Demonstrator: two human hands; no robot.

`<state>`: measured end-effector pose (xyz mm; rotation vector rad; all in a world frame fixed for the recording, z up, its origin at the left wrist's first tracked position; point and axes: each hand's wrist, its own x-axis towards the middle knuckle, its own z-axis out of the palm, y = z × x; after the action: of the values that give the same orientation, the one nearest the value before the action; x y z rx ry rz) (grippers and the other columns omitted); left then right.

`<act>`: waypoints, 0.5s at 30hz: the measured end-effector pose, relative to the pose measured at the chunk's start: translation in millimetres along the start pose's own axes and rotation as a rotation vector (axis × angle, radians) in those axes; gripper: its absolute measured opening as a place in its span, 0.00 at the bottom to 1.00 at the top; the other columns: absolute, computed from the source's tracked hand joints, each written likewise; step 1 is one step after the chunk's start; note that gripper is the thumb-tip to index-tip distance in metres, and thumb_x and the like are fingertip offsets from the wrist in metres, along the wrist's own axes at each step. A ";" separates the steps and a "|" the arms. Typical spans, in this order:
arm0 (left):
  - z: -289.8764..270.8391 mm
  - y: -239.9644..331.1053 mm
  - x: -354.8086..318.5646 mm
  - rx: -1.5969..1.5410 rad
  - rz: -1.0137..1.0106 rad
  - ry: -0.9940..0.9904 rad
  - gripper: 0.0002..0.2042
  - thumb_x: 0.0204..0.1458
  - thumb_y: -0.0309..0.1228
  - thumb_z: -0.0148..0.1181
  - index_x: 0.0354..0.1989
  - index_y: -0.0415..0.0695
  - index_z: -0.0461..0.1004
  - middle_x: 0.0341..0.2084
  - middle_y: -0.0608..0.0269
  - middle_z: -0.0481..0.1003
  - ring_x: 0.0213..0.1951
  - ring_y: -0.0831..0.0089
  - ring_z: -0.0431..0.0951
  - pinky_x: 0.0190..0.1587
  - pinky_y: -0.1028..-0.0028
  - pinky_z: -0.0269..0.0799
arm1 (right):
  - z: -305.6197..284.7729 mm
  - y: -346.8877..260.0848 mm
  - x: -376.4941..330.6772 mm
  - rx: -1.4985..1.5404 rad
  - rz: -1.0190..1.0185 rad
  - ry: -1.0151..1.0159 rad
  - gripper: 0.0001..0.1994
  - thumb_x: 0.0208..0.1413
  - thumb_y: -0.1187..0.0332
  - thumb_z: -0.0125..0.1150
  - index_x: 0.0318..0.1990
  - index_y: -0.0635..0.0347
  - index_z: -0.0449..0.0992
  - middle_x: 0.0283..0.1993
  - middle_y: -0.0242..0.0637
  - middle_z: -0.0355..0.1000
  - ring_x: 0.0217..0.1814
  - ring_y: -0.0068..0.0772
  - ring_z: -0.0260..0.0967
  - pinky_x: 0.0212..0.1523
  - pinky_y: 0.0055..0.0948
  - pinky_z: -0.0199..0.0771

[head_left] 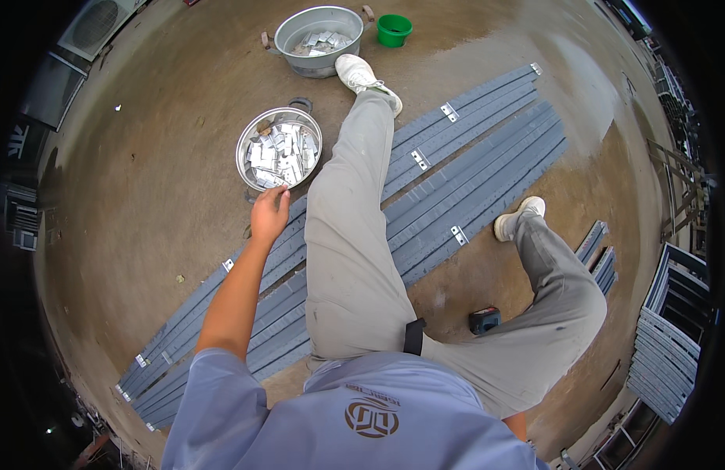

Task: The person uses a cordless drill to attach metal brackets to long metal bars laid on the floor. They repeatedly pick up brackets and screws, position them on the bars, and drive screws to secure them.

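Brackets, small and silvery, lie heaped in a round steel pan, and from my distant seat I see the left hand at its near rim, fingers loosely parted and holding nothing I can make out; whether a fingertip touches the rim I cannot tell. The right hand is out of view, so I cannot tell its state. To handle these pieces well, I judge, fingers should come over the lip from above, take one loose piece by its flat faces and mind the thin edges. The outstretched left leg crowds the pan's right side, and grey steel bars run just below it. I find freer room over bare concrete floor leftward; an aluminium pot stands beyond.
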<state>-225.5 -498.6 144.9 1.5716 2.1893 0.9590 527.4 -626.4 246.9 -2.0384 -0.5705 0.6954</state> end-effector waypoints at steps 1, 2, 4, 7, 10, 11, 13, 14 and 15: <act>11.2 -17.1 11.6 0.041 -0.017 -0.018 0.13 0.61 0.34 0.60 0.46 0.40 0.82 0.43 0.48 0.82 0.48 0.50 0.81 0.53 0.61 0.75 | -3.2 -5.0 0.6 -0.001 -0.006 0.013 0.21 0.59 0.70 0.68 0.59 0.67 0.74 0.54 0.39 0.77 0.51 0.32 0.75 0.53 0.31 0.75; 22.4 -32.3 22.2 0.083 -0.047 -0.027 0.13 0.59 0.34 0.61 0.46 0.41 0.83 0.43 0.49 0.82 0.48 0.50 0.81 0.52 0.60 0.76 | -5.1 -9.4 1.7 -0.009 -0.013 0.022 0.21 0.59 0.70 0.68 0.59 0.67 0.74 0.54 0.39 0.76 0.52 0.32 0.75 0.53 0.31 0.75; 41.2 -56.9 44.2 0.155 -0.133 -0.068 0.13 0.57 0.34 0.62 0.47 0.43 0.83 0.43 0.51 0.83 0.47 0.51 0.82 0.51 0.60 0.77 | -8.7 -17.8 4.9 -0.016 -0.031 0.038 0.22 0.60 0.70 0.68 0.59 0.67 0.73 0.55 0.39 0.76 0.52 0.32 0.75 0.54 0.31 0.75; 66.7 -82.5 72.2 0.202 -0.284 -0.094 0.14 0.55 0.34 0.63 0.48 0.47 0.83 0.41 0.53 0.84 0.44 0.52 0.84 0.49 0.58 0.79 | -14.6 -32.7 10.1 -0.030 -0.055 0.069 0.22 0.60 0.70 0.67 0.60 0.67 0.73 0.56 0.40 0.76 0.53 0.32 0.75 0.55 0.31 0.75; 97.7 -104.0 96.5 0.232 -0.393 -0.145 0.15 0.53 0.35 0.63 0.49 0.51 0.84 0.39 0.55 0.85 0.43 0.54 0.84 0.49 0.58 0.79 | -19.3 -50.0 12.7 -0.030 -0.088 0.083 0.22 0.61 0.70 0.67 0.61 0.67 0.73 0.57 0.40 0.76 0.54 0.33 0.74 0.56 0.31 0.74; 109.8 -111.3 102.1 0.257 -0.434 -0.170 0.17 0.52 0.36 0.64 0.50 0.53 0.84 0.40 0.55 0.85 0.44 0.54 0.84 0.50 0.59 0.79 | -23.1 -57.0 11.2 -0.021 -0.098 0.083 0.22 0.61 0.70 0.66 0.61 0.67 0.73 0.57 0.40 0.76 0.54 0.33 0.74 0.56 0.31 0.74; 127.8 -129.2 111.8 0.324 -0.471 -0.266 0.18 0.50 0.32 0.61 0.51 0.55 0.83 0.41 0.52 0.84 0.48 0.50 0.84 0.54 0.59 0.78 | -26.7 -71.4 6.7 0.122 -0.088 0.013 0.22 0.61 0.70 0.66 0.61 0.67 0.72 0.58 0.40 0.76 0.55 0.33 0.74 0.57 0.31 0.74; 136.9 -137.0 112.7 0.381 -0.495 -0.205 0.19 0.50 0.32 0.60 0.52 0.52 0.83 0.45 0.49 0.83 0.48 0.49 0.83 0.54 0.58 0.78 | -27.2 -78.8 3.2 0.272 -0.050 -0.051 0.23 0.61 0.70 0.66 0.62 0.67 0.72 0.58 0.40 0.76 0.55 0.33 0.74 0.57 0.31 0.74; 140.0 -147.1 113.4 0.312 -0.446 -0.198 0.19 0.49 0.30 0.61 0.51 0.50 0.83 0.44 0.49 0.83 0.48 0.50 0.84 0.53 0.59 0.78 | -28.3 -86.5 -0.9 0.288 -0.070 -0.046 0.23 0.61 0.70 0.66 0.62 0.67 0.72 0.58 0.40 0.75 0.56 0.33 0.74 0.57 0.31 0.74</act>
<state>-294.6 -373.1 -38.3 1.1443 2.4724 0.3291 534.2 -600.1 333.7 -1.7314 -0.5327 0.7389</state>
